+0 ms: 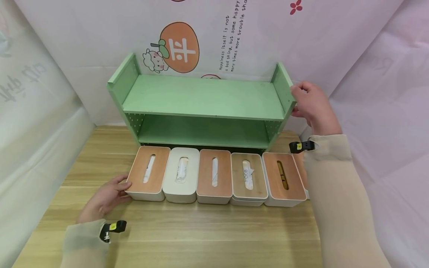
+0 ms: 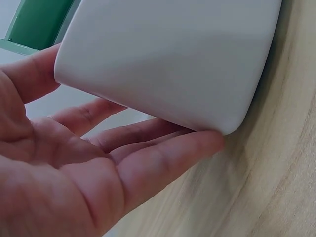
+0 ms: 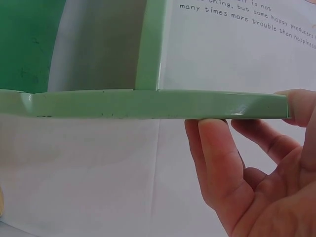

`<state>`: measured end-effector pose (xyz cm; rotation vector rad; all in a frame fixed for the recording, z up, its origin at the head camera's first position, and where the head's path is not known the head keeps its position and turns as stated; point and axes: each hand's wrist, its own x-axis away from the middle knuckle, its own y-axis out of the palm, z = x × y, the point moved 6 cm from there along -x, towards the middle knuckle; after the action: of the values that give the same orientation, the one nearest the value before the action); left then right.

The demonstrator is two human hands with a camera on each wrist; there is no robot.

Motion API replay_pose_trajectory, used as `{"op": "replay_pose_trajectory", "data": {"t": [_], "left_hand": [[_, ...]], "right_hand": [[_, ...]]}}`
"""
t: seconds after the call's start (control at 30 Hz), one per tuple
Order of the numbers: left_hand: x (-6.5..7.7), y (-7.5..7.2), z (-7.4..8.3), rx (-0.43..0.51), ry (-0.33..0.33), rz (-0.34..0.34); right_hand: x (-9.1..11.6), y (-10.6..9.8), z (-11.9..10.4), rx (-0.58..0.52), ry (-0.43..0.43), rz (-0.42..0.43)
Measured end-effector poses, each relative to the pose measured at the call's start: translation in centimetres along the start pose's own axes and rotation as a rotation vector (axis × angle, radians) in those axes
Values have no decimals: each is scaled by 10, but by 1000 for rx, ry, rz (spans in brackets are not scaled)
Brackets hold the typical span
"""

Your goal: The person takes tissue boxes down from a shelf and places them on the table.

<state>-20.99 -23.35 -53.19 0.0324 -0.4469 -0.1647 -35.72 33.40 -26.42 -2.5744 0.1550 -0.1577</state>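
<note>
At the left end of a row of tissue boxes stands a white one with a wood-coloured lid [image 1: 152, 169]. My left hand [image 1: 108, 196] touches its left side near the front corner. In the left wrist view, fairly straight fingers [image 2: 163, 160] lie against the white box wall [image 2: 173, 59], the thumb by its upper edge. A green two-tier shelf [image 1: 201, 97] stands behind the row. My right hand [image 1: 313, 108] holds the top of its right side panel [image 1: 283, 87]. In the right wrist view, fingers [image 3: 219, 153] press the panel's outer face [image 3: 123, 103] and the thumb meets its end.
Beside the left box stand a white-lidded tissue box [image 1: 181, 190] and several wood-lidded ones [image 1: 214, 158]. Another box [image 1: 300, 163] at the right is partly hidden by my sleeve. All stand on a wooden table [image 1: 201, 234], with printed cloth [image 1: 261, 41] behind and at the sides.
</note>
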Motion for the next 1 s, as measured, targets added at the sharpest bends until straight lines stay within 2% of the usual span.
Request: {"op": "replay_pose_trajectory", "data": {"t": [0.23,0.47,0.67,0.77,0.9,1.0], "left_hand": [[1,1,0,-67,-18,36],[1,2,2,-139,-30,45],[3,3,5,-260,-49,63],[6,1,5,-325,-61,64],[9,2,6,-383,-77,64],[9,9,15,-499,-34,80]], "right_hand": [[0,0,1,-3,1,-1],[1,-1,2,8,1,-4],[1,2,4,-30,-60,40],[7,7,15,-112,-90,75],[28,13,42,-198,-123,120],[49,14,69,-89,-165,150]]}}
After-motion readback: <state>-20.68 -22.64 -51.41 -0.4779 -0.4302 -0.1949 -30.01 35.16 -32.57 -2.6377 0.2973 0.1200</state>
